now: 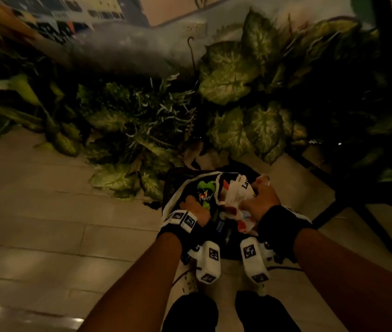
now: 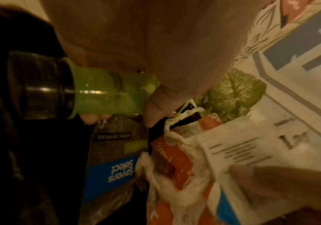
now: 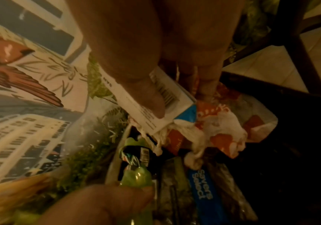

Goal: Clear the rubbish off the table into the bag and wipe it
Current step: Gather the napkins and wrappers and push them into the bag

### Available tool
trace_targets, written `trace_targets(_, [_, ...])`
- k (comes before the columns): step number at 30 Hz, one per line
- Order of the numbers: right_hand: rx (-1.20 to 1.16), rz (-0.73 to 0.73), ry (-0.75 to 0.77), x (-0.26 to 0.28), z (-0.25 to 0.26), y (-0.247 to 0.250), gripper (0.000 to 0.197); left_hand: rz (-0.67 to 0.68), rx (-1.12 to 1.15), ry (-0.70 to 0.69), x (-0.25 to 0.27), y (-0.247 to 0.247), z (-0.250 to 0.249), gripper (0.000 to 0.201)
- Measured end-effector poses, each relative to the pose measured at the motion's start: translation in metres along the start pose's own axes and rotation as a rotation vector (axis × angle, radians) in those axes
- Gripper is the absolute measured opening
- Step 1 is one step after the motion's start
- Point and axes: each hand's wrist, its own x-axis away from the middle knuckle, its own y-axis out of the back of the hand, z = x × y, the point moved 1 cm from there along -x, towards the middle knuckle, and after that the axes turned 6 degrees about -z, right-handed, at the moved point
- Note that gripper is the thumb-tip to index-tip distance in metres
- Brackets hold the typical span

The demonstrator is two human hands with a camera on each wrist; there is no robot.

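Observation:
A black rubbish bag [image 1: 173,185] stands open on the floor in front of my feet. Over its mouth my left hand [image 1: 195,209] grips a green plastic bottle [image 2: 105,94] with a dark cap. My right hand [image 1: 262,197] holds a white carton [image 3: 173,94] with a barcode, thumb pressed on it, together with a crumpled orange-and-white wrapper [image 3: 219,134]. Both sit just inside the bag's mouth. Below them in the bag lies a clear packet with a blue label [image 3: 200,185]. No table is in view.
Leafy artificial plants [image 1: 226,75] crowd the floor right behind the bag. Dark furniture legs [image 1: 348,200] slant down at the right. Pale floor tiles [image 1: 46,200] spread to the left. My feet [image 1: 190,310] stand just short of the bag.

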Motion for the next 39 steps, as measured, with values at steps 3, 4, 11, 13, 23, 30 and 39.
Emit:
trace_targets(3, [0.118, 0.089, -0.041, -0.032, -0.02, -0.024, 0.026, -0.004, -0.082, 0.047, -0.02, -0.008, 0.0, 0.078])
trace_targets(4, [0.181, 0.098, -0.028, -0.045, -0.027, -0.033, 0.024, -0.003, -0.117, 0.043, -0.026, -0.009, 0.0, 0.077])
trace_targets(11, [0.474, 0.167, 0.014, -0.099, -0.054, -0.078, 0.058, -0.01, -0.272, 0.002, -0.036, -0.017, -0.004, 0.065])
trace_targets(13, [0.526, 0.189, 0.002, -0.099, -0.055, -0.083, 0.06, 0.037, -0.281, 0.015, -0.04, -0.018, 0.002, 0.068])
trace_targets(23, [0.36, 0.196, 0.058, -0.025, -0.027, -0.053, 0.041, 0.069, -0.197, -0.114, 0.003, 0.019, -0.009, 0.026])
trace_targets(30, [0.194, 0.171, 0.077, 0.065, 0.021, 0.005, 0.013, -0.01, -0.342, -0.272, 0.08, 0.094, -0.032, 0.023])
trace_targets(39, [0.169, 0.093, 0.275, 0.147, 0.075, 0.106, 0.026, -0.174, -0.342, -0.483, 0.187, 0.146, -0.123, 0.02])
